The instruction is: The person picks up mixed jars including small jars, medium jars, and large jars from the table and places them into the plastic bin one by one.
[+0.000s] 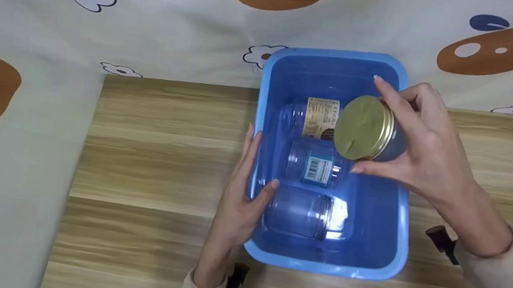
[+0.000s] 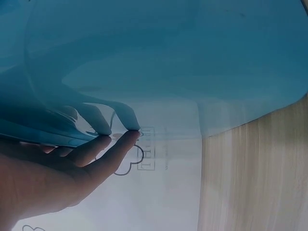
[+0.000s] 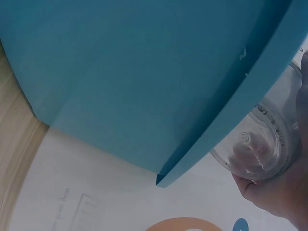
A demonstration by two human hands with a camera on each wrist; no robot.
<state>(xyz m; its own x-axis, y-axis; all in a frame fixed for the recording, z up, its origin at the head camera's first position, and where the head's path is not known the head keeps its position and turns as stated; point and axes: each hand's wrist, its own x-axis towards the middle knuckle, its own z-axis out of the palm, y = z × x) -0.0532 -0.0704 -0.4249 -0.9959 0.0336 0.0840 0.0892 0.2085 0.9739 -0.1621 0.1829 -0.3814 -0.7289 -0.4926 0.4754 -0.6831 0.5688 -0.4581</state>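
Observation:
A clear jar with a gold lid (image 1: 361, 128) is gripped in my right hand (image 1: 429, 143), tilted over the right side of a blue plastic tub (image 1: 319, 266). In the right wrist view the clear bottom of this jar (image 3: 255, 144) shows beyond the tub's rim. My left hand (image 1: 241, 202) holds the tub's left rim, thumb inside and fingers along the outer wall, which the left wrist view shows too. Inside the tub lie a jar with a beige label (image 1: 321, 115), a jar with a blue barcode label (image 1: 318, 169) and an unlabelled clear jar (image 1: 297, 212).
The tub stands on a wood-grain table (image 1: 156, 175). Behind it hangs a pale cloth (image 1: 177, 27) printed with flowers and brown spotted shapes. Dark wrist mounts (image 1: 443, 243) sit by both sleeves.

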